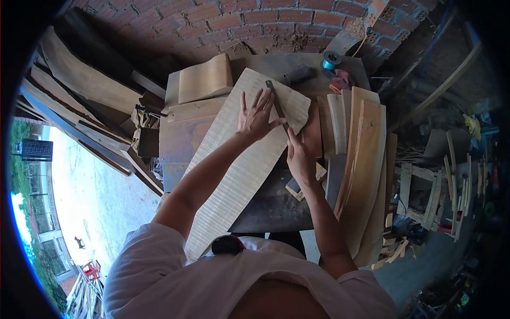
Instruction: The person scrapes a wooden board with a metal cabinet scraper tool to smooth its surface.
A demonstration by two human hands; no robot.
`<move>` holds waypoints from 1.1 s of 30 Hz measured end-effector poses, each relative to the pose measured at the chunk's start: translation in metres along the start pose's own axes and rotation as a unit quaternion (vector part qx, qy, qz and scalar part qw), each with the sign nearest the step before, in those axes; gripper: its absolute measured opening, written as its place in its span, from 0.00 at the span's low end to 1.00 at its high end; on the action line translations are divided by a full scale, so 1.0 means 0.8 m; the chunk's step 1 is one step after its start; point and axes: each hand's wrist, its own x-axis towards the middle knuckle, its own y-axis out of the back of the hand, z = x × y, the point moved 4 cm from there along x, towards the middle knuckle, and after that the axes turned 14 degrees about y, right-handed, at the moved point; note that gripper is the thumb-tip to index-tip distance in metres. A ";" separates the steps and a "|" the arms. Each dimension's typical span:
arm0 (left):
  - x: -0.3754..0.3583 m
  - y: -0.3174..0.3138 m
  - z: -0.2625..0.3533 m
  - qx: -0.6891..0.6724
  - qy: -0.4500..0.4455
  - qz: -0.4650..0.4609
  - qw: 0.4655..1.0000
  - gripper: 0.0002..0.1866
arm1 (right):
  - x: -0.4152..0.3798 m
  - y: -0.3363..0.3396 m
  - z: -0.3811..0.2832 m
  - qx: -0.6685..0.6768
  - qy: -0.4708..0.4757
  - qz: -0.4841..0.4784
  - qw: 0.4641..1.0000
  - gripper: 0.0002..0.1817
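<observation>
A long, pale curved wooden board [234,170] lies across the dark workbench [271,204], running from near my body toward the brick wall. My left hand [256,116] rests flat on the board's far end, fingers spread, with its thumb against a dark metal file [278,106]. My right hand [299,157] grips the near end of that file beside the board's right edge. The file slants across the board's upper right corner.
Several curved wooden pieces [364,159] are stacked on the right of the bench, and another shaped block [204,80] sits at the far left. A blue spool [330,60] stands by the brick wall [239,24]. Planks [79,90] lean at the left. Clutter fills the right.
</observation>
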 end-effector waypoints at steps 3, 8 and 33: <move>0.011 -0.006 0.007 -0.002 -0.004 0.002 1.000 0.52 | 0.000 -0.002 0.014 -0.009 0.001 -0.012 1.000 0.22; 0.055 0.000 0.008 -0.007 0.010 0.007 1.000 0.52 | 0.044 0.021 -0.002 -0.036 -0.044 -0.034 0.998 0.20; 0.037 0.005 0.019 0.018 -0.047 0.018 0.999 0.53 | 0.025 0.003 0.017 -0.038 0.001 0.000 0.999 0.22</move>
